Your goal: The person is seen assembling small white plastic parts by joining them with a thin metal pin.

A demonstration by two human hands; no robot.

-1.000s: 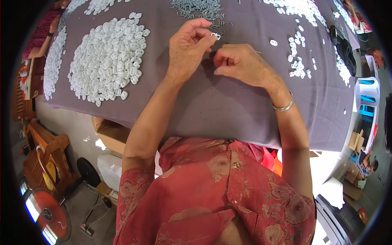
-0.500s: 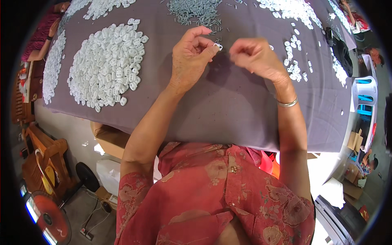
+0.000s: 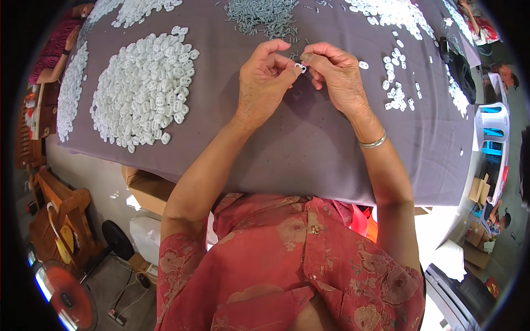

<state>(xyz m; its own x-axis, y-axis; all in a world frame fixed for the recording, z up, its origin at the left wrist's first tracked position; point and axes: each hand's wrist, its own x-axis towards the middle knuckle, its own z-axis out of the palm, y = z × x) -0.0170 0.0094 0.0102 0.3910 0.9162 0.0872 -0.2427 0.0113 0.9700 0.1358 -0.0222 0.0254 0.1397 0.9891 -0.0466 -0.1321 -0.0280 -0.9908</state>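
My left hand (image 3: 266, 80) pinches a small white plastic piece with holes (image 3: 300, 67) between thumb and forefinger. Closed in a pinch, my right hand (image 3: 338, 77) meets it at the piece's right side; whatever its fingertips hold is too small to make out. Beyond both hands lies a pile of small grey-green, screw-like pins (image 3: 262, 15). A large heap of white plastic pieces (image 3: 144, 88) spreads to the left of my left hand. Several loose white pieces (image 3: 396, 98) are scattered right of my right hand.
A grey cloth (image 3: 309, 149) covers the table. More white pieces (image 3: 392, 15) lie at the far right, near a black bag (image 3: 462, 74). Another person's arm (image 3: 63, 58) rests at the left edge. A cardboard box (image 3: 148, 187) stands below the table's front left.
My right hand has moved left and its fingertips now meet the white piece. My left hand, still holding the piece, has shifted slightly right.
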